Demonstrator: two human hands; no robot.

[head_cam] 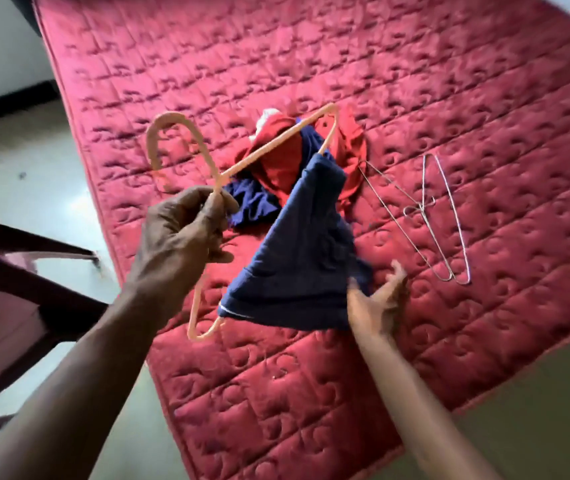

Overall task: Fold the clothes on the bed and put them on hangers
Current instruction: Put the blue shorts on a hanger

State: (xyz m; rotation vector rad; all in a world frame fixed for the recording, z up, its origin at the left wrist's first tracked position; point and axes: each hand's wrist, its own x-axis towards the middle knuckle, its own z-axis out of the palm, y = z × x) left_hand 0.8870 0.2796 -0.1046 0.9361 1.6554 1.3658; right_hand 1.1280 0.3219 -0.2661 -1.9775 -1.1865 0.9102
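Note:
My left hand (pixel 181 233) grips a pale orange plastic hanger (pixel 259 152) at the base of its hook and holds it above the bed. A folded navy blue garment (pixel 297 258) hangs over the hanger's bar. My right hand (pixel 377 299) is at the garment's lower right corner, fingers spread and blurred; whether it touches the cloth is unclear. Behind the hanger, a heap of red, blue and white clothes (pixel 276 171) lies on the red quilted mattress (pixel 415 81).
Two thin wire hangers (pixel 429 216) lie on the mattress to the right of the heap. A dark wooden chair (pixel 17 289) stands at the left beside the bed, on a pale floor (pixel 17 161).

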